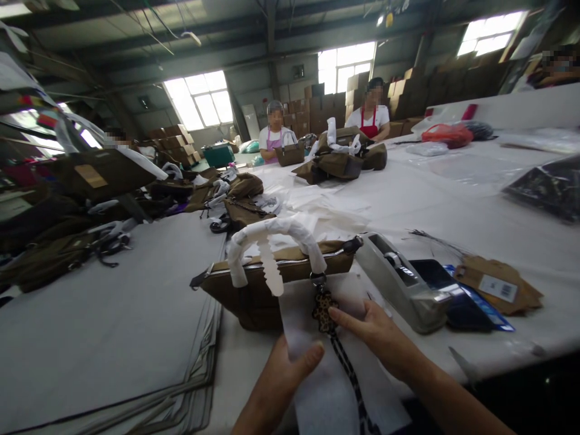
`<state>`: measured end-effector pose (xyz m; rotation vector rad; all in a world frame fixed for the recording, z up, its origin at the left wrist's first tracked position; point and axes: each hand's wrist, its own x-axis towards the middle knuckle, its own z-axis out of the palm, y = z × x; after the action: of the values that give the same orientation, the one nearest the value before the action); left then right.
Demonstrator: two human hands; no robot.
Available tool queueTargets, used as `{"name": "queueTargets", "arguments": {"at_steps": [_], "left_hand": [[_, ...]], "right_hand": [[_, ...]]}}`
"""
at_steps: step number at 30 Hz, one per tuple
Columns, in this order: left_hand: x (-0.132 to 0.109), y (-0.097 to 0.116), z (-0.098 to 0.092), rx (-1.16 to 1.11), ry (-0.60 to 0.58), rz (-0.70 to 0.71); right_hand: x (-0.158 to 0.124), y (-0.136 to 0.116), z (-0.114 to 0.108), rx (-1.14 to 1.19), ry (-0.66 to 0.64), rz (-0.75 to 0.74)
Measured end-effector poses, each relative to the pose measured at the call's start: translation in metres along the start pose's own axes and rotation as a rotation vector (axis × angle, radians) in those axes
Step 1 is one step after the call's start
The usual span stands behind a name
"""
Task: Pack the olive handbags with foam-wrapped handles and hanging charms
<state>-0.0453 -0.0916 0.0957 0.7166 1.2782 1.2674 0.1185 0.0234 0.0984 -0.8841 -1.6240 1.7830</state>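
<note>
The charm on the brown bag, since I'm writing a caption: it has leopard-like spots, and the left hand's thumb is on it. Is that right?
Not quite: the head view shows the right hand's thumb on the charm, not the left's. It does have leopard-like spots and is on the brown bag.

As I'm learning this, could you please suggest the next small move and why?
Perhaps the left hand should fold the white sheet over the patterned charm: the sheet lies behind it, the charm's front is uncovered, and the right hand touches it.
</note>
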Motion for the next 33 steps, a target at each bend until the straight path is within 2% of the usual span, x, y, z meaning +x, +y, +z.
{"name": "queueTargets", "arguments": {"at_steps": [3,6,8,10,13,15,17,19,21,23,25,29,31,33], "left_hand": [[0.010,0.003,0.012,0.070,0.046,0.082],[0.017,-0.007,0.023,0.028,0.242,0.080],[0.018,-0.017,0.028,-0.044,0.313,0.048],[0.017,-0.023,0.031,-0.047,0.324,0.043],[0.013,-0.023,0.031,0.008,0.347,0.062],[0.011,-0.018,0.030,0.040,0.350,0.094],[0.010,-0.015,0.029,0.067,0.354,0.118],[0.010,-0.015,0.029,0.117,0.383,0.126],[0.010,-0.016,0.030,0.170,0.418,0.152],[0.009,-0.019,0.033,0.196,0.425,0.199],[0.006,-0.022,0.037,0.184,0.408,0.244],[0.002,-0.023,0.041,0.207,0.332,0.357],[0.001,-0.021,0.038,0.308,0.361,0.412],[0.001,-0.018,0.033,0.415,0.418,0.431]], "right_hand": [[0.001,-0.001,-0.001,-0.059,0.010,-0.046],[0.000,-0.001,-0.001,-0.191,0.090,-0.074],[-0.002,0.002,-0.004,-0.268,0.130,-0.063],[-0.006,0.006,-0.009,-0.226,0.088,-0.040],[-0.010,0.015,-0.016,0.084,-0.011,0.008],[-0.012,0.022,-0.018,0.258,0.012,0.044],[-0.012,0.027,-0.015,0.311,0.035,0.080],[-0.012,0.031,-0.010,0.269,0.034,0.058],[-0.012,0.032,-0.003,0.140,0.043,-0.064],[-0.010,0.033,0.006,-0.014,0.109,-0.218],[-0.008,0.035,0.017,-0.129,0.197,-0.308],[-0.004,0.040,0.037,-0.221,0.301,-0.363],[-0.003,0.039,0.041,-0.207,0.292,-0.350],[-0.002,0.035,0.038,-0.162,0.222,-0.289]]}}
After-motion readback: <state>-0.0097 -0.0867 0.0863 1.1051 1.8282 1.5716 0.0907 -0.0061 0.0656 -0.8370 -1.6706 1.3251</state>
